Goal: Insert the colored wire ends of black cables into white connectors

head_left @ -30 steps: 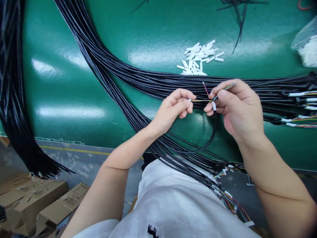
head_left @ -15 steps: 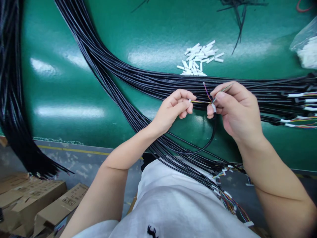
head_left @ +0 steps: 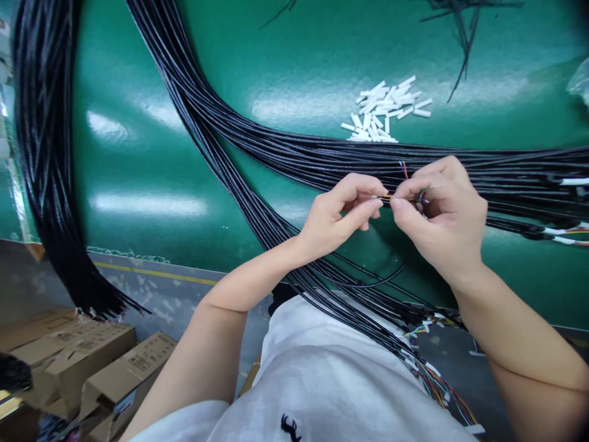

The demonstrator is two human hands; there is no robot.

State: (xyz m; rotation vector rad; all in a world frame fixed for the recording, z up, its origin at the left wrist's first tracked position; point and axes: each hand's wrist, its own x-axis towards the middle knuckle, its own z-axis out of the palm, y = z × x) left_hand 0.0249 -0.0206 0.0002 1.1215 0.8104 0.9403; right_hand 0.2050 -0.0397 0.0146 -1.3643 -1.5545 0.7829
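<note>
Pinching thin coloured wires [head_left: 388, 197] between the fingers [head_left: 365, 213] of left hand [head_left: 338, 215] and right hand [head_left: 453, 224], near black cables [head_left: 294, 150] and white tubes [head_left: 367, 121] on a green surface [head_left: 151, 169]

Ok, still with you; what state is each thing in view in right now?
Thin wires: fanned apart, some poking upward
Left hand: pinching them
Right hand: curled shut on them
White tubes: loose, in a pile
Black strips: loose, tangled
Middle cable bundle: forked into two branches
Left cable bundle: draped over the table edge
Cardboard boxes: sealed or not, can't tell
</note>
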